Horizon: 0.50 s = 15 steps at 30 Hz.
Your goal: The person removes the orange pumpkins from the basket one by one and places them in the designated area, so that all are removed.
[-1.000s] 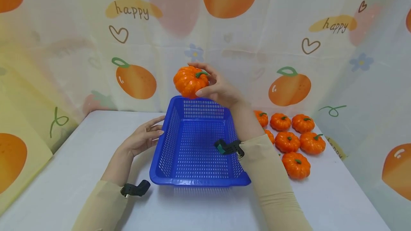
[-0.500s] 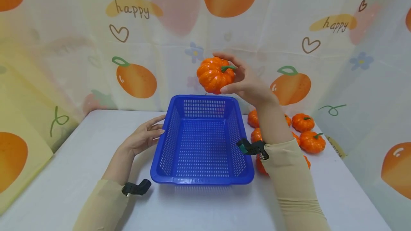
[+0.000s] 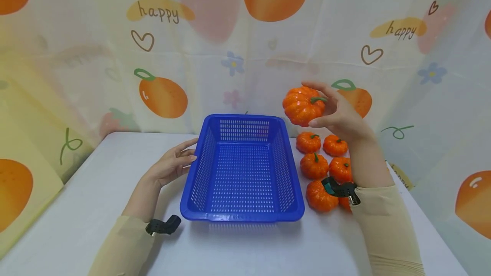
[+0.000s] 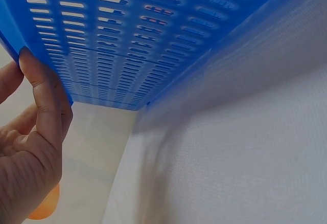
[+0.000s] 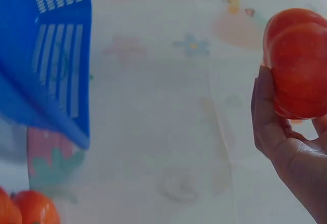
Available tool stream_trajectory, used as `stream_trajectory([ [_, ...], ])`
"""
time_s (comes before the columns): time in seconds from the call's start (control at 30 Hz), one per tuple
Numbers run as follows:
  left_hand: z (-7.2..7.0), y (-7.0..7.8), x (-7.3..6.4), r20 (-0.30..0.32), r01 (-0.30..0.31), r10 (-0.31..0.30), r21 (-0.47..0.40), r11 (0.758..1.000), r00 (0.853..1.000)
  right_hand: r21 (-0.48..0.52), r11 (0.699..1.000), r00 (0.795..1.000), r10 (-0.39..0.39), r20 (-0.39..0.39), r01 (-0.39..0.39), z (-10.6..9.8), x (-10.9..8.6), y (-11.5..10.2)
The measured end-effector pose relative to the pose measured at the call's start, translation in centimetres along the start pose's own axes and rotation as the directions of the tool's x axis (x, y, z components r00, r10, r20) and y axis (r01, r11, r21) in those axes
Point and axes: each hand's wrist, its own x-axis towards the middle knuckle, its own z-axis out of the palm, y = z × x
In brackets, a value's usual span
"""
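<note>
A blue plastic basket (image 3: pixel 241 216) with slotted walls stands on the table with nothing inside it. My left hand (image 3: pixel 172 164) holds its left rim, thumb at the edge; in the left wrist view, fingers (image 4: pixel 47 98) touch the rim from outside, and some fingertips are hidden. My right hand (image 3: pixel 343 116) grips an orange toy pumpkin (image 3: pixel 301 106) with a green stem, fingers over the top and thumb below. It is raised beyond the basket's far right corner, above other pumpkins. The right wrist view shows this pumpkin (image 5: pixel 301 63) from below, looking redder.
Several more orange pumpkins (image 3: pixel 314 166) stand in rows on the white table (image 3: pixel 96 182), right of the basket; my right forearm hides some. A fruit-printed cloth (image 3: pixel 268 41) hangs behind the table.
My right hand has carried the pumpkin rightward from over the basket's far edge, rising and then lowering, to above the other pumpkins. My left hand and the basket look almost unmoved.
</note>
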Motion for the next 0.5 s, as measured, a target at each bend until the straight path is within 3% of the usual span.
stream_trajectory([
  [0.2,-0.1,0.1,0.0,0.003,0.0,0.0,0.007,1.0,1.0,-0.084,0.996,0.997,-0.002,-0.072,-0.004,-2.3,-3.3,0.3],
  [0.33,-0.1,0.0,-0.1,0.005,0.0,0.0,0.006,1.0,1.0,-0.136,0.991,0.998,-0.019,-0.061,0.011,-4.0,-5.3,0.6],
  [0.5,-0.2,0.0,0.0,0.007,-0.004,0.004,0.011,1.0,1.0,-0.196,0.975,0.99,0.082,-0.115,-0.103,-5.9,-8.3,0.6],
])
